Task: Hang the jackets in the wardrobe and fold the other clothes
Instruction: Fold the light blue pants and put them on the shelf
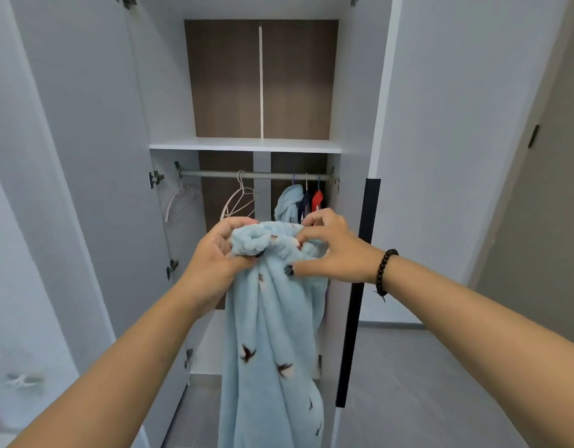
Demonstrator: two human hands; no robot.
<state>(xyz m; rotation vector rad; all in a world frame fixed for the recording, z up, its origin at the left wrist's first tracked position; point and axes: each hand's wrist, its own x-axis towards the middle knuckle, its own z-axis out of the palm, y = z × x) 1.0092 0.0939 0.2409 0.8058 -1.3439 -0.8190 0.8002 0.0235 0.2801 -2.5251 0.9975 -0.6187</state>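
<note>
The fluffy light-blue jacket (272,334) with the little dark bird print was held up right in front of the open wardrobe (95,156), bunched at the collar end and hanging straight down between both arms. The left hand (214,257) had its fingers curled round the gathered top on the left side, thumb tucked under the fabric. The right hand (327,250) was pinching the fleece near a dark button (289,270), with the pointer and thumb closed on the cloth and the other fingers fanned a bit above it. A black bead bracelet (384,273) sat on that wrist.

Behind the jacket, the hanging rail (214,174) ran across under a white shelf (243,145). Two empty pale hangers (238,202) hung on it, one far left and one near the middle. Over at the right end a few clothes were already up: another light-blue piece (288,202), something dark navy, and something red (317,198), though they were too squashed together to say what exactly. Grey floor (424,383) off to the right.
</note>
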